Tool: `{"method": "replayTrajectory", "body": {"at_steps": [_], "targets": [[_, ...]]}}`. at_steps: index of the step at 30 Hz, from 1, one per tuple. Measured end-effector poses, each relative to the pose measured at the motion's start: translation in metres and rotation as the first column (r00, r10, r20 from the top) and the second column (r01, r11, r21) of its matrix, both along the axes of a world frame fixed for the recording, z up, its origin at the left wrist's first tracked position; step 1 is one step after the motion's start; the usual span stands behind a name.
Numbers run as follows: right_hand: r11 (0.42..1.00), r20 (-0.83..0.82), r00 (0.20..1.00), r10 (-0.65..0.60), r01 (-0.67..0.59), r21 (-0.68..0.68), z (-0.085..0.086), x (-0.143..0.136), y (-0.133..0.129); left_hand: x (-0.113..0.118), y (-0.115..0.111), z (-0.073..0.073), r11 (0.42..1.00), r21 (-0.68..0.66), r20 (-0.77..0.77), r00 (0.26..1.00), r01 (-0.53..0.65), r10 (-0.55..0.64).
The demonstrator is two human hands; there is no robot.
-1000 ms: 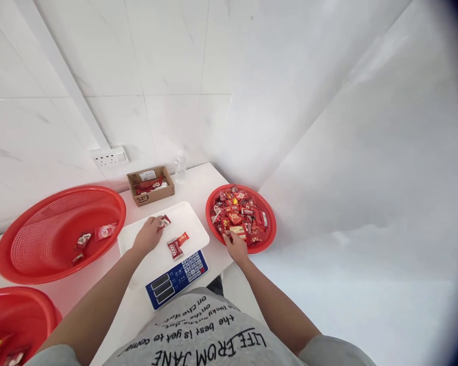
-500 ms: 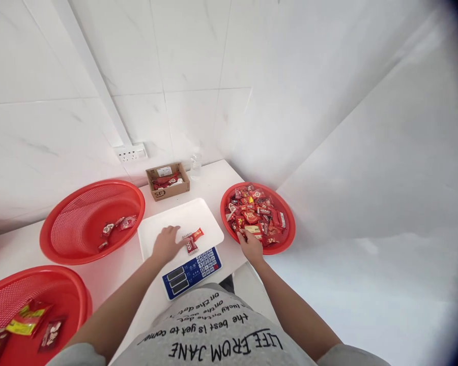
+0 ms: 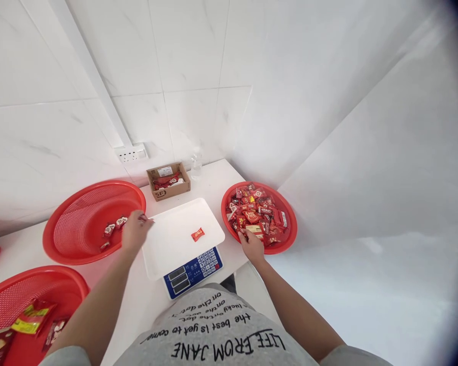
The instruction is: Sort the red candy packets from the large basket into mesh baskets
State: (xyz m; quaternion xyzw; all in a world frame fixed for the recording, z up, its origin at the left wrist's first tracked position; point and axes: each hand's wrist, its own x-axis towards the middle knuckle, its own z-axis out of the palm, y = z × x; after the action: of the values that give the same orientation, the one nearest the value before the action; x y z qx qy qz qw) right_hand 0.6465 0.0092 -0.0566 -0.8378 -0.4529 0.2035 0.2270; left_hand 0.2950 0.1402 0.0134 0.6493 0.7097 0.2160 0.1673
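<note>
My left hand (image 3: 136,233) is at the right rim of the upper left red basket (image 3: 66,218), fingers closed on a small red packet that shows only in part. One red packet (image 3: 197,234) lies on the white scale tray (image 3: 171,239). Over the near left edge of the full red basket (image 3: 290,239) is my right hand (image 3: 249,244), its fingertips bent down at the wrapped packets (image 3: 252,217); whether it holds one is hidden. A few small packets (image 3: 109,230) lie in the upper left basket.
Below the tray sits the scale's blue keypad panel (image 3: 193,272). A cardboard box (image 3: 170,190) with red packets and a clear bottle (image 3: 196,162) stand near the wall. Another red basket (image 3: 74,277) with larger packets is at the lower left.
My left hand has moved left from the scale tray to the upper left basket's rim, and the dark red packet is gone from the tray. My right hand has barely moved.
</note>
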Motion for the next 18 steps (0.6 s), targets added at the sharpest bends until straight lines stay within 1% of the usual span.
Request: {"method": "replayTrajectory", "body": {"at_steps": [2,3,4,5,6,7,8,9,10,12,14,16,18], "targets": [[1.000,-0.003,1.000,-0.002,0.002,-0.008,0.001,0.000,0.000,-0.022,0.013,0.010,0.985,0.116,-0.122,0.983,-0.126,0.141],[1.000,-0.002,1.000,-0.002,0.002,-0.008,0.002,-0.001,0.000,-0.027,0.016,0.012,0.976,0.164,-0.169,0.971,-0.143,0.171],[1.000,0.000,1.000,0.000,0.000,-0.004,0.002,-0.001,0.000,-0.026,0.018,0.010,0.973,0.196,-0.202,0.966,-0.122,0.162],[1.000,0.003,1.000,0.002,-0.002,0.001,0.002,-0.001,0.000,-0.020,0.016,0.007,0.977,0.206,-0.221,0.969,-0.062,0.108],[1.000,0.005,1.000,0.003,-0.003,0.006,0.001,0.000,0.000,-0.009,0.012,0.001,0.981,0.191,-0.225,0.974,0.033,0.011],[1.000,0.007,1.000,0.005,-0.005,0.008,0.001,0.000,0.000,0.006,0.006,-0.007,0.975,0.159,-0.216,0.969,0.155,-0.119],[1.000,0.009,1.000,0.007,-0.007,0.009,0.000,0.000,0.000,0.024,-0.001,-0.016,0.953,0.105,-0.178,0.948,0.283,-0.262],[1.000,0.009,1.000,0.009,-0.010,0.010,-0.001,0.000,0.000,0.044,-0.010,-0.024,0.913,0.045,-0.135,0.908,0.405,-0.396],[1.000,0.007,1.000,0.011,-0.011,0.011,-0.002,0.001,0.000,0.063,-0.019,-0.032,0.870,-0.002,-0.111,0.864,0.494,-0.491],[1.000,0.003,1.000,0.017,-0.017,0.021,-0.003,0.001,0.000,0.095,-0.034,-0.043,0.822,-0.080,-0.081,0.818,0.564,-0.569],[0.999,0.003,1.000,0.020,-0.021,0.032,-0.004,0.001,0.000,0.113,-0.044,-0.048,0.814,-0.113,-0.062,0.814,0.570,-0.578],[0.999,0.006,1.000,0.018,-0.018,0.030,-0.004,0.001,0.000,0.119,-0.048,-0.049,0.822,-0.120,-0.044,0.824,0.557,-0.565],[1.000,0.007,1.000,0.010,-0.010,0.020,-0.003,0.001,0.000,0.115,-0.048,-0.048,0.833,-0.127,-0.018,0.838,0.539,-0.545]]}}
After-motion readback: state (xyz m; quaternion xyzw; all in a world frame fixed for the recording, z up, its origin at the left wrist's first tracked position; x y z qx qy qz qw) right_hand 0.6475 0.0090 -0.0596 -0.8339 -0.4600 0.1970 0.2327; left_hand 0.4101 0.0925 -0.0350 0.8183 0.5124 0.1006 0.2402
